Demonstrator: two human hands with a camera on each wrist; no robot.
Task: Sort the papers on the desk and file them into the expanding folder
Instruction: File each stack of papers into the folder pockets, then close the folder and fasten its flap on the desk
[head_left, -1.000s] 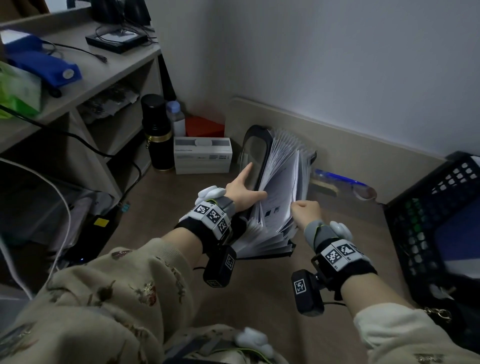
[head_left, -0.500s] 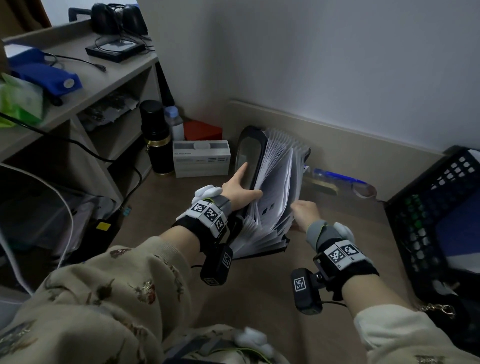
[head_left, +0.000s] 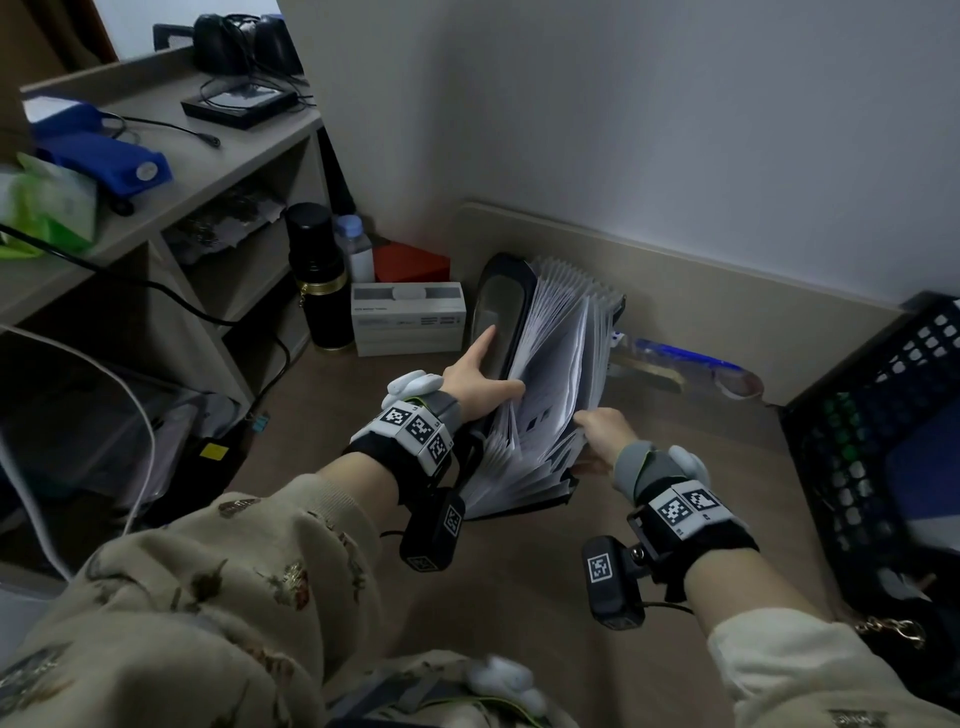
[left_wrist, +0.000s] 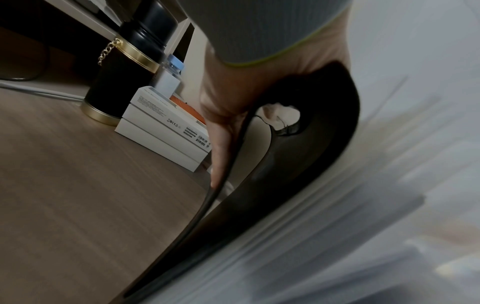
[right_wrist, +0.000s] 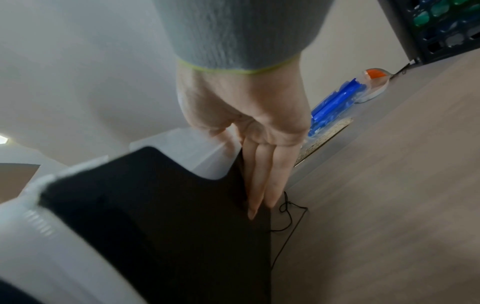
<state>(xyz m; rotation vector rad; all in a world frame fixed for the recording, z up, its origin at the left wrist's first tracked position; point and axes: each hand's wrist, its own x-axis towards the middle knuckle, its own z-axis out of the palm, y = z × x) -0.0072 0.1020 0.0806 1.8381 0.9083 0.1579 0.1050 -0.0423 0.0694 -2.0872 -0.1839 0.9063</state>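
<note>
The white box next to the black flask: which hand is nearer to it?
Left. The left hand holds the front cover of the expanding folder, on the side facing the white box. The right hand holds its far side, the folder between it and the box.

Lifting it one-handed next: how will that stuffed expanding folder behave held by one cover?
Probably floppy: the expanding folder fans wide between left hand and right hand, so it would likely sag open. Likely heavy for its size, packed with papers. Its front cover bows, so it may flex.
</note>
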